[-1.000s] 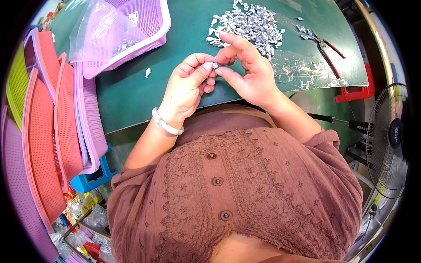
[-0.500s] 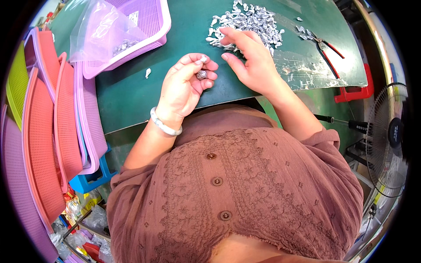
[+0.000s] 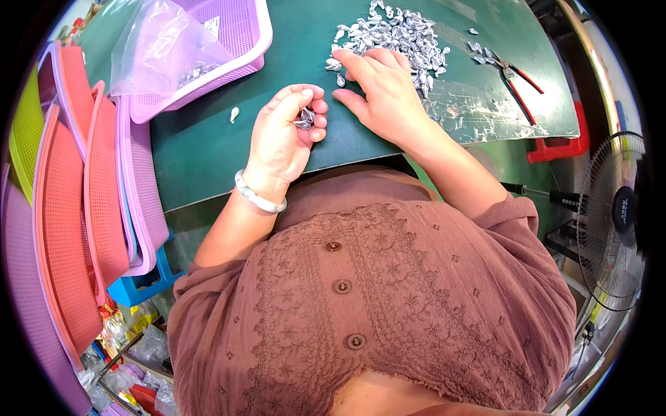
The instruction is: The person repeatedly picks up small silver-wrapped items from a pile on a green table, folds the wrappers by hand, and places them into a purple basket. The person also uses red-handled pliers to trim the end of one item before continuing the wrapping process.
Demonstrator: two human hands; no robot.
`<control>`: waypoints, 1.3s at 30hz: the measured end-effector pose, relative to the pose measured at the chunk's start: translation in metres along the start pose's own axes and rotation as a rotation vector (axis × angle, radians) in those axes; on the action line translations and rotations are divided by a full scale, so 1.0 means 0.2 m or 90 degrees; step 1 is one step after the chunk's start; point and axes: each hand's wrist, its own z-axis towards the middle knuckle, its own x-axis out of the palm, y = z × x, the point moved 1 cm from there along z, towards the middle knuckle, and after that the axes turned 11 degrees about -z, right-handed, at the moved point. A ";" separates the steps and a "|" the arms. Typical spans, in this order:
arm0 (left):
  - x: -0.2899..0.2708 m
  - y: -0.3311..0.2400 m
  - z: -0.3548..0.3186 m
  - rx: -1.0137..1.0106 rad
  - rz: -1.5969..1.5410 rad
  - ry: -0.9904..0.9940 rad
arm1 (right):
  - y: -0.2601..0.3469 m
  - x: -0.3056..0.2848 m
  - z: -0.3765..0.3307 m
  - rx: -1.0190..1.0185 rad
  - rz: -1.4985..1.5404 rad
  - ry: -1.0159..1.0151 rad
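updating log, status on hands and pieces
Left hand holding silvery teardrop pieces. Right hand at matching silvery pile. Red-handled metal pliers clear of hands.

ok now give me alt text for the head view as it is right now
A person's left hand holds small silvery pieces above a green table, with the right hand at the near edge of a pile of similar pieces. Red-handled pliers lie right; a purple basket with a clear plastic bag sits left.

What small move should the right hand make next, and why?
Perhaps the right hand could pinch the loose silvery piece at the near edge of the pile: its thumb and index finger are parted beside it, and the left hand holds similar pieces.
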 end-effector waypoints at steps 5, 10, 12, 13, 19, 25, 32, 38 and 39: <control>0.00 0.00 -0.01 -0.002 0.024 0.003 | 0.01 0.03 0.02 0.016 -0.044 -0.006; 0.01 0.01 -0.01 -0.002 0.044 0.000 | 0.02 0.02 0.03 0.014 -0.047 0.010; 0.01 0.01 -0.01 0.000 0.051 -0.001 | 0.02 0.03 0.04 0.013 -0.045 0.009; 0.01 0.01 -0.01 -0.001 0.049 -0.003 | 0.02 0.04 0.04 0.009 -0.043 0.010; 0.02 0.01 -0.02 0.016 0.036 -0.025 | -0.02 0.04 0.03 0.073 0.211 -0.020; 0.03 0.01 -0.03 0.035 0.034 -0.001 | 0.03 -0.02 0.02 0.311 0.791 0.108; 0.05 0.01 -0.04 0.058 0.057 0.026 | 0.05 -0.03 0.00 0.361 0.893 0.119; 0.05 0.01 -0.05 0.059 0.064 0.024 | 0.05 -0.02 -0.01 0.363 0.904 0.123; 0.05 0.01 -0.05 0.060 0.065 0.026 | 0.05 -0.02 -0.01 0.362 0.904 0.123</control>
